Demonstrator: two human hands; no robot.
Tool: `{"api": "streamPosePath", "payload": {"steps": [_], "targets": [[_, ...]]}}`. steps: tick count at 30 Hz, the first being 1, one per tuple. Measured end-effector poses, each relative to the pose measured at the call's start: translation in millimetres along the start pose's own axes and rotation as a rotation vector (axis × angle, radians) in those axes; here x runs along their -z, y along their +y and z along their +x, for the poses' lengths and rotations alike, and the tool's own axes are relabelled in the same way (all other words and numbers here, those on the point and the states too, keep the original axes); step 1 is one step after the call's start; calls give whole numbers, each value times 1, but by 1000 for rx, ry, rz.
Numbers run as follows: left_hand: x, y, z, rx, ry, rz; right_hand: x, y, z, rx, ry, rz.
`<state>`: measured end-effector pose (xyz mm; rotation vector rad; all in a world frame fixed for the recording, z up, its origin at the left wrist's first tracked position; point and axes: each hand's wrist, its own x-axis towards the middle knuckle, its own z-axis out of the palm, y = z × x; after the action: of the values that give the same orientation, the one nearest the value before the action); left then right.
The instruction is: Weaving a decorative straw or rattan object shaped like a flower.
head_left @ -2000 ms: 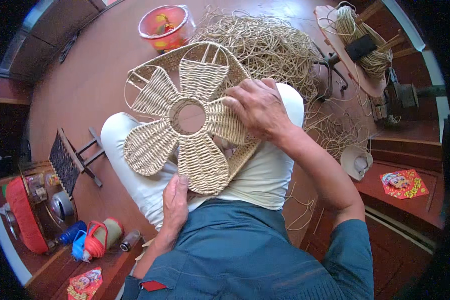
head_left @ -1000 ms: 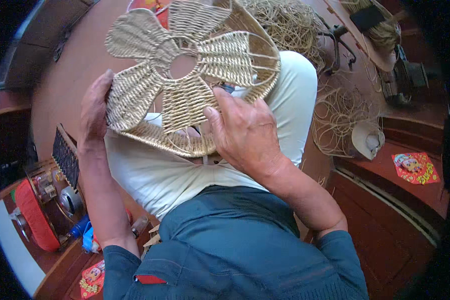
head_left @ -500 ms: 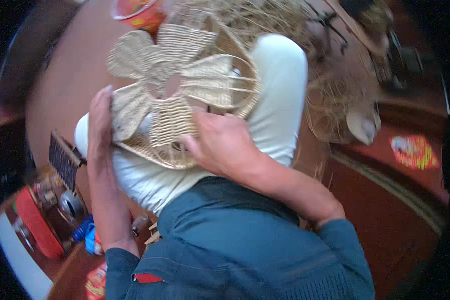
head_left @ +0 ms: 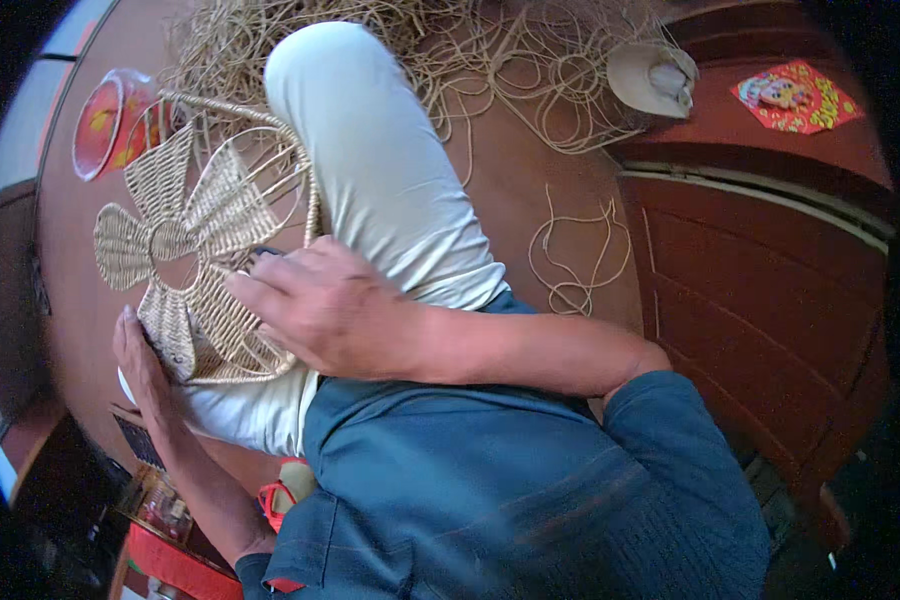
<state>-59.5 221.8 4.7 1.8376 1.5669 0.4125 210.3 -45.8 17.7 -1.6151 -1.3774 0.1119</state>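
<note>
On my lap lies a tan woven flower-shaped basket piece, with broad petals around a round opening and a corded outer rim. Between the upper right petal and the rim, bare curved strands are still visible. My left hand grips the piece at its lower left petal, its fingers along the edge. Over the lower right petal, my right hand is closed, with fingers curled close to the weave. A small dark object shows by its fingertips; its kind is unclear. Part of the petal is hidden beneath this hand.
Loose tan cord lies heaped beyond my knee, with a stray loop at the right. A clear red-patterned tub stands at the far left. A pale cap-like object rests by the cord, near a red paper decoration.
The view has swung, so my lap and the woven piece appear farther left. My right hand remains at the lower right petal, and my left hand still holds the lower left edge.
</note>
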Motion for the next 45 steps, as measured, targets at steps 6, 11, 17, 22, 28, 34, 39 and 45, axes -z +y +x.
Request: {"api": "streamPosePath", "payload": {"steps": [6,11,17,22,28,34,39,45], "targets": [[37,10,45,-107,-238,40,179,128,-49,-533,320,-6],[91,28,52,-103,-324,145,306,161,-31,-706,381,-86],[-26,26,36,-323,-396,109,269,66,19,-822,-94,501],[-19,54,-11,-139,-184,243,180,-8,183,-243,-591,801],[-36,58,-19,-132,-53,214,134,-75,222,-112,-468,615],[-40,57,-12,-178,-55,144,83,-74,258,-79,-399,555],[-35,54,-13,-218,-11,180,40,-75,271,-40,-321,534],[-38,53,-9,-219,-7,63,10,-79,289,-23,-244,542]]}}
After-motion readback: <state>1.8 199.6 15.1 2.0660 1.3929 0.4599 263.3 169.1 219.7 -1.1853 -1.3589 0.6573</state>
